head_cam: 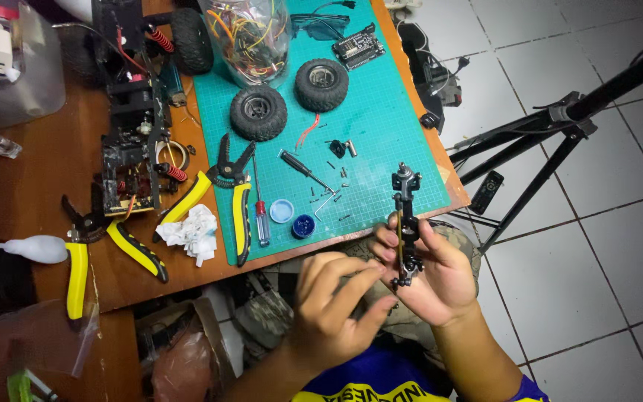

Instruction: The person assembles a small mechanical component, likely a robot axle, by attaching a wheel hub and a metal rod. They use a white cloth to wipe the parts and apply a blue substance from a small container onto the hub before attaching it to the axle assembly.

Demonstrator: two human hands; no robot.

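Head view: a person sits at the desk (31,201) edge with both hands held over the lap, just off the near corner of the green mat (388,141).

Right hand (433,279): closed around the lower half of a black axle (406,223), a slim model-car assembly held upright. Fingers wrap the shaft from the right, thumb at the front. The upper end, with its knuckle-like hub, stands clear above the hand.

Left hand (333,309): fingers pinched together, tips meeting at the axle's lower end. Whether a small part sits between the fingertips cannot be told; it appears to touch or steady the bottom fitting.

Handling judgement: the axle looks rigid and light, metal and hard plastic, with jointed ends that may swing loose. The middle shaft is the sound place to hold; the end hubs and any small fasteners look liable to slip or drop, here onto the tiled floor (582,246) rather than the mat.

Surroundings: two tyres (290,98) lie on the mat beside a jar of wires (251,33). Loose screws (329,186) and a hex key are scattered near the mat's centre. A screwdriver (260,216), yellow-handled strippers (234,193) and two small blue caps (292,218) lie at the near edge. A stripped chassis (134,134) rests on the bare wood, with pliers (87,249) and crumpled tissue (191,231) close by. A tripod (552,141) stands on the floor to the right.
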